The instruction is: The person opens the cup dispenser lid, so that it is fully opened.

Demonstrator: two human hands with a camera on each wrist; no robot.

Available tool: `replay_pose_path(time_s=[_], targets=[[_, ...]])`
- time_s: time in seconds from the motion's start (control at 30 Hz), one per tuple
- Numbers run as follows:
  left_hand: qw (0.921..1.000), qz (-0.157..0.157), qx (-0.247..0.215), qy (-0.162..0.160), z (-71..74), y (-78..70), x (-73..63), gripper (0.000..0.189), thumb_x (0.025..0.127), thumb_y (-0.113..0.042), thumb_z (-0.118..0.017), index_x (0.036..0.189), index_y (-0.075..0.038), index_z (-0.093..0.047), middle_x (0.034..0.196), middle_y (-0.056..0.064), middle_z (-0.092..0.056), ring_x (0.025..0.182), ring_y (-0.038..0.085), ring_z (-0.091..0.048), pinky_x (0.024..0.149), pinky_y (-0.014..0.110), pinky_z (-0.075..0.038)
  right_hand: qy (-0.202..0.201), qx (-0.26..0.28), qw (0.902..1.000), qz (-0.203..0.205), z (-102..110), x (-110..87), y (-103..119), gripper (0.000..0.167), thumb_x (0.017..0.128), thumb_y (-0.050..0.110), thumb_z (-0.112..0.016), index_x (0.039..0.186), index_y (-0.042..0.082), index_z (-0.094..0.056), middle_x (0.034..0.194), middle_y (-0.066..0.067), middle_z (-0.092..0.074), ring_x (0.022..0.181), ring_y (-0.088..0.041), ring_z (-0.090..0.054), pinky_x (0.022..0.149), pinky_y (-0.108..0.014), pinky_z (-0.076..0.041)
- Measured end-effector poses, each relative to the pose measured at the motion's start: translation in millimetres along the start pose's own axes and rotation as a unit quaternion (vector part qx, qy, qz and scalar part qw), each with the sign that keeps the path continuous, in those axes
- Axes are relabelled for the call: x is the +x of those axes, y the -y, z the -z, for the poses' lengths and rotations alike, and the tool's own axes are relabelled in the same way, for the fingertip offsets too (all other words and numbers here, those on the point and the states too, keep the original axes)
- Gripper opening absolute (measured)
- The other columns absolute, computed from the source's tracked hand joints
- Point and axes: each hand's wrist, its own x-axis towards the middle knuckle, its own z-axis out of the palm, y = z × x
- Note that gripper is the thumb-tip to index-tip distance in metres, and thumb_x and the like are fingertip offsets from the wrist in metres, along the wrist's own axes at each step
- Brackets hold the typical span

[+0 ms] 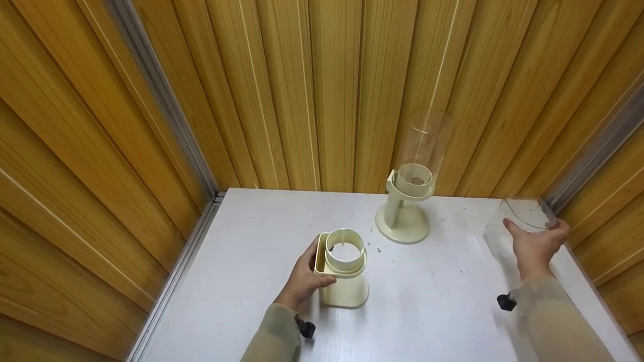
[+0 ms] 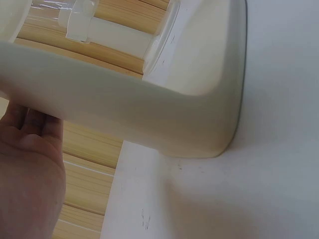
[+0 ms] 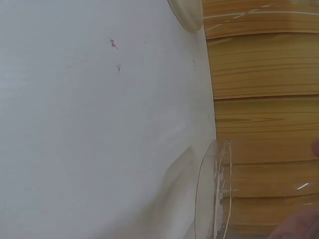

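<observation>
While the left hand (image 1: 303, 279) curls its fingers round one cream stand (image 1: 344, 294) on the desk (image 1: 246, 251), the right hand (image 1: 536, 247) grips one clear container (image 1: 497, 235) at the far right, fingers set wide across it. Farther back rests a second stand (image 1: 408, 223), one clear tube (image 1: 425, 136) rising above it.

Tabletop, white, flat and smooth (image 1: 251, 231): set beneath the left fingers (image 1: 311, 251) and the right fingers (image 1: 561, 229); marked with small dark specks (image 1: 379, 250) between the two. Back wall, honey-brown wood-grain panels with upright grooves (image 1: 332, 100): placed beyond all fingers; crossed by thin pale streaks. Left side wall, matching wood-grain panels (image 1: 75, 151): stood left of the left fingers, joined at a grey metal corner post (image 1: 161, 95). Grey metal rail (image 1: 193, 266): run along the table edge, left of the left fingers. Right side wall, likewise panelled (image 1: 621, 241): stood right of the right fingers. Soft shadows: cast near both.
</observation>
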Motion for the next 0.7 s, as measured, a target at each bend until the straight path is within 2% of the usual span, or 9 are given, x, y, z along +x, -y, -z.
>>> replay_pose_path(time_s=[0.13,0.4,0.5,0.6,0.7], targets=[[0.9999,-0.014,-0.001,0.009,-0.2,0.3,-0.5,0.145,0.074,-0.054,-0.105,0.182,-0.008,-0.019,0.183,0.012,-0.042,0.171,0.038,-0.04,0.143,0.052,-0.027,0.005,0.016,0.9997,-0.016,5.5,5.0,-4.4,0.144,0.084,0.041,-0.102,0.174,0.037,0.011,0.189,0.006,0.013,0.18,-0.02,0.004,0.147,-0.035,-0.007],[0.9999,-0.013,-0.005,0.006,-1.0,-0.2,-1.7,0.142,0.075,-0.042,-0.105,0.181,-0.005,-0.017,0.187,0.012,-0.033,0.176,0.039,-0.028,0.144,0.054,-0.021,0.005,0.018,0.999,-0.04,10.6,12.5,-12.6,0.153,0.077,0.043,-0.106,0.173,0.042,0.014,0.189,0.008,0.017,0.18,-0.022,0.005,0.147,-0.037,-0.008],[0.9999,-0.015,-0.003,0.007,-0.3,0.0,-1.4,0.143,0.075,-0.046,-0.105,0.181,-0.005,-0.017,0.186,0.013,-0.035,0.174,0.038,-0.031,0.144,0.047,-0.024,0.008,0.015,0.9989,-0.044,11.5,13.5,-13.5,0.157,0.074,0.044,-0.108,0.173,0.043,0.014,0.189,0.008,0.017,0.18,-0.023,0.005,0.146,-0.038,-0.008],[0.9998,-0.018,-0.001,0.006,0.5,0.7,-0.7,0.144,0.074,-0.05,-0.105,0.181,-0.006,-0.019,0.185,0.014,-0.038,0.173,0.038,-0.036,0.141,0.033,-0.029,0.014,0.014,0.9987,-0.047,12.6,13.5,-14.0,0.16,0.072,0.045,-0.108,0.172,0.044,0.016,0.188,0.007,0.019,0.18,-0.025,0.006,0.146,-0.04,-0.007],[0.9998,-0.02,-0.005,0.005,1.1,1.5,-0.6,0.146,0.073,-0.052,-0.105,0.181,-0.006,-0.018,0.184,0.016,-0.038,0.172,0.039,-0.037,0.135,0.02,-0.031,0.018,0.01,0.9987,-0.047,12.4,13.6,-15.0,0.16,0.074,0.042,-0.108,0.172,0.044,0.018,0.188,0.007,0.02,0.18,-0.026,0.006,0.146,-0.04,-0.007]])
